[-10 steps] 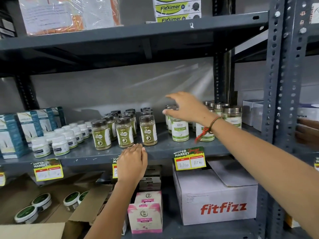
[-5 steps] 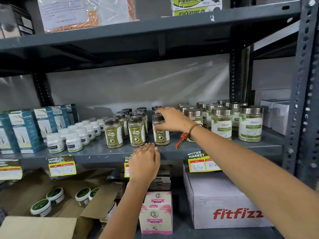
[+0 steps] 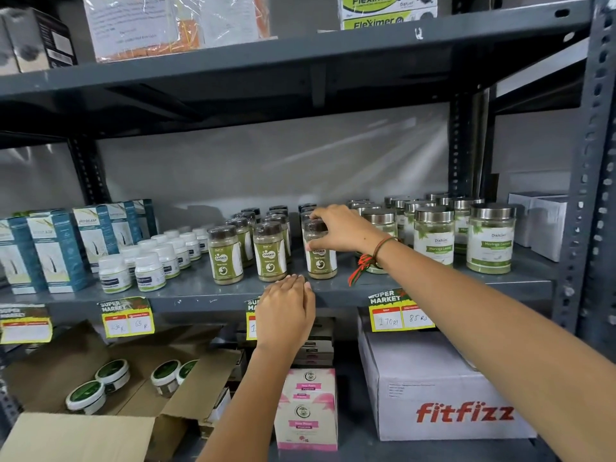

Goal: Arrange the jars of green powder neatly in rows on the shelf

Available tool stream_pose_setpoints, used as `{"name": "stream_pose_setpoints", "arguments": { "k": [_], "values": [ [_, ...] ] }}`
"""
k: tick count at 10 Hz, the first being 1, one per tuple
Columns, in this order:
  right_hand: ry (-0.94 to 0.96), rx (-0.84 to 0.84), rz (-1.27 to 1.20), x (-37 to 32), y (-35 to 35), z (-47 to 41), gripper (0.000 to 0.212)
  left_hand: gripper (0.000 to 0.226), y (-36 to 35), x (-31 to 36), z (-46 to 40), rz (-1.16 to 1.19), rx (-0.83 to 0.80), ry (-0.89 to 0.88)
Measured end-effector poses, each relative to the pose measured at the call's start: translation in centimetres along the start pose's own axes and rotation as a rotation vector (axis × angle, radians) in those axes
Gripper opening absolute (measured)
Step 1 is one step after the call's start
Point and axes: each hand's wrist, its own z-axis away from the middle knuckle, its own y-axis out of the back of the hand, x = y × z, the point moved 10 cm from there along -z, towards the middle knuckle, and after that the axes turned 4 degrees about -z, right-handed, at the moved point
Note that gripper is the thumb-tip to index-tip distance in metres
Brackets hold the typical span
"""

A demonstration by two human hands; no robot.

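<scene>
Left hand (image 3: 286, 313), fingers together, rests flat on the grey metal shelf (image 3: 433, 288) edge at six o'clock. Three columns of brown-capped clear jars of green powder (image 3: 226, 253) stand mid-shelf. Right hand (image 3: 340, 230) pinches the front jar of the right column (image 3: 320, 261), thumb on label, fingers over the cap. A jerk could topple it into the steel-lidded glass jars of pale green powder (image 3: 433, 235) at three o'clock.

Olive-green jars (image 3: 225, 255), brown caps, grey shelf (image 3: 416, 285), yellow price tags (image 3: 401, 315)
</scene>
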Motion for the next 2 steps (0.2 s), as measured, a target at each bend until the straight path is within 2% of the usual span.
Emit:
{"name": "stream_pose_setpoints", "arguments": {
  "k": [2],
  "values": [
    [-0.004, 0.046, 0.009, -0.26, 0.54, 0.53, 0.086, 0.037, -0.09, -0.03, -0.12, 0.024, -0.019, 0.004]
  ]
}}
